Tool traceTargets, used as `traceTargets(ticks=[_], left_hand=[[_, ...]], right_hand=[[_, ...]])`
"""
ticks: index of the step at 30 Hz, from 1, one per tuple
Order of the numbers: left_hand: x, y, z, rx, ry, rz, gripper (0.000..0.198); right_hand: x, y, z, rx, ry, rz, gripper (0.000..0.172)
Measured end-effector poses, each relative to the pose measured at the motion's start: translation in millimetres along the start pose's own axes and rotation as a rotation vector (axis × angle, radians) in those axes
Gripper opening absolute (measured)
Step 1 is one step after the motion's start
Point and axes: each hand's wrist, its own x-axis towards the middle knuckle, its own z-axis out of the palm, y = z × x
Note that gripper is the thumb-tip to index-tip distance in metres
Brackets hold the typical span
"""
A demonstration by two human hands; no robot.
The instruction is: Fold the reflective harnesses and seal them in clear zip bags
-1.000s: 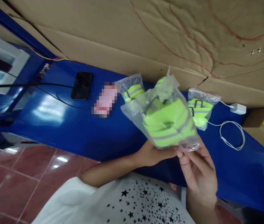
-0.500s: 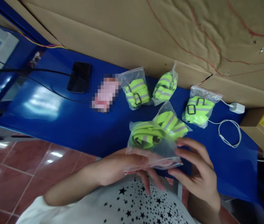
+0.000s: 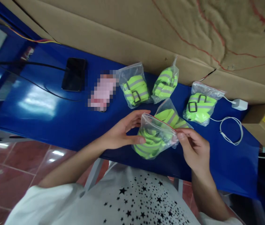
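A clear zip bag (image 3: 151, 142) with a coiled neon-yellow reflective strap sits in front of me, its red-lined zip edge facing up. My right hand (image 3: 192, 145) pinches the right end of that edge between thumb and fingers. At the bag's left side is my left hand (image 3: 127, 131), thumb and fingers wide apart; the thumb lies against the front and the fingertips reach behind the top corner. Partly hidden behind it, another bagged strap (image 3: 170, 116) lies on the blue table (image 3: 76, 125).
Further back are three more bagged straps: one on the left (image 3: 135, 89), one in the middle (image 3: 166, 82), one on the right (image 3: 200, 106). A black device (image 3: 74, 75), a blurred pink item (image 3: 103, 92), a white charger (image 3: 239, 104) with cable and a cardboard box (image 3: 255, 120) are around them.
The bag has turned, its zip edge swinging from near my body to the top. My right hand has closed on its corner; my left hand has moved up and its fingers have spread.
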Motion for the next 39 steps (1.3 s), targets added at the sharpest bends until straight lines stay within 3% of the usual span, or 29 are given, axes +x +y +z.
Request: traceTargets(ticks=[3,7,14,21,39], left_hand=[[29.8,-5.1,3.0,-0.066,-0.057,-0.154,0.054],[46.1,-10.0,3.5,-0.095,-0.029,-0.135,0.029],[41.8,-20.0,1.3,-0.01,0.032,-0.069,0.027],[41.6,-19.0,1.5,-0.074,-0.052,-0.059,0.04],[35.5,-10.8,17.1,0.002,-0.039,-0.018,0.034]], right_hand=[[14.7,1.7,-6.8,0.077,-0.139,0.006,0.016],[26.0,8.7,-8.0,0.233,-0.136,0.097,0.017],[22.3,17.2,-5.4,0.248,-0.088,0.199,0.009],[14.6,22.6,-7.5,0.234,-0.04,0.074,0.006],[13.3,11.1,-16.0,-0.009,-0.086,-0.048,0.008]])
